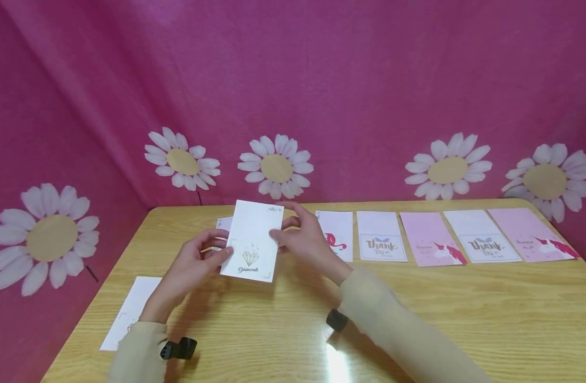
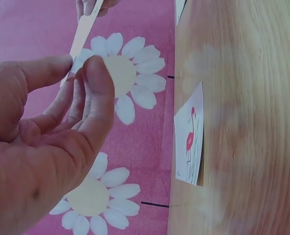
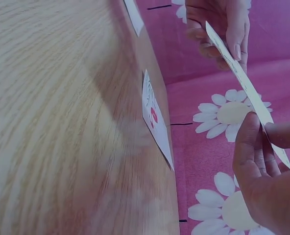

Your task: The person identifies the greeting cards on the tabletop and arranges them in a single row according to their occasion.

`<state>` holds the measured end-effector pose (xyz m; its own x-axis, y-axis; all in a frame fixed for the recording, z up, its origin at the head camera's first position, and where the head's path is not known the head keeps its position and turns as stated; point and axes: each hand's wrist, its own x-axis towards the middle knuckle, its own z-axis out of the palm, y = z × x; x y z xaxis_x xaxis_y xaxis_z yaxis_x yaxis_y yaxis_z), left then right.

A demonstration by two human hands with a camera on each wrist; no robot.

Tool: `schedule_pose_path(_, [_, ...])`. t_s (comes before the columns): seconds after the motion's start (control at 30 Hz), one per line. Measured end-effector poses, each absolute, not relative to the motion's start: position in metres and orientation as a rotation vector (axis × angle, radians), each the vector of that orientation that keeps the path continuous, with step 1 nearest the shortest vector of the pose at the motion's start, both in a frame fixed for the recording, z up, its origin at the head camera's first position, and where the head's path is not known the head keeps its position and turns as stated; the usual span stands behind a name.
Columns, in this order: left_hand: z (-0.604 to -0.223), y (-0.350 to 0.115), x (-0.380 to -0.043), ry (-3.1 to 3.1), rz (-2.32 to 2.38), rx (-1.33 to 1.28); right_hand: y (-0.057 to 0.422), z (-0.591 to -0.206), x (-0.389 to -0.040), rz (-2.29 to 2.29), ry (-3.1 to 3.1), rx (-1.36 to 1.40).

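Held up over the table is a white card (image 1: 252,234) with a gold diamond drawing and the word "Diamonds" near its bottom. My left hand (image 1: 187,271) pinches its lower left edge between thumb and fingers. On the opposite side, my right hand (image 1: 308,236) grips the upper right edge, thumb in front and fingers behind. Both wrist views show the card (image 3: 253,100) nearly edge-on. Behind it, another card (image 1: 222,223) lies on the table, mostly hidden. A flamingo card (image 1: 338,223) is partly covered by my right hand.
A row of cards runs along the table's far side: thank-you cards (image 1: 381,226) and pink unicorn cards (image 1: 429,229). At the left, a white card (image 1: 135,298) lies partly under my left forearm. A pink curtain (image 1: 321,96) with white daisies hangs behind the wooden table (image 1: 274,340).
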<state>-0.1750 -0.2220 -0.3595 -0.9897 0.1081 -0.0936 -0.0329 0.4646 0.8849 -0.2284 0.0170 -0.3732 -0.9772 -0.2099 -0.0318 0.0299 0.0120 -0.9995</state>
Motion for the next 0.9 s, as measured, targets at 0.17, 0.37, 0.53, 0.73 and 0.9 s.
schedule_pose_path(0.17, [-0.358,-0.220,-0.171,2.534,1.659,0.023,0.021,-0.373,-0.222,-2.084,2.093,-0.253])
schedule_pose_path(0.37, [-0.361,-0.221,-0.166,2.522,1.686,-0.002,0.018,-0.376,-0.214,-2.040,2.079,-0.281])
schedule_pose_path(0.53, [-0.366,-0.227,-0.158,2.535,1.677,-0.050,0.012,-0.381,-0.206,-1.992,2.073,-0.297])
schedule_pose_path(0.73, [-0.372,-0.234,-0.151,2.536,1.688,-0.062,0.007,-0.388,-0.200,-1.994,2.033,-0.323])
schedule_pose_path(0.9, [-0.375,-0.241,-0.150,2.528,1.744,-0.073,0.002,-0.394,-0.196,-1.974,2.032,-0.243])
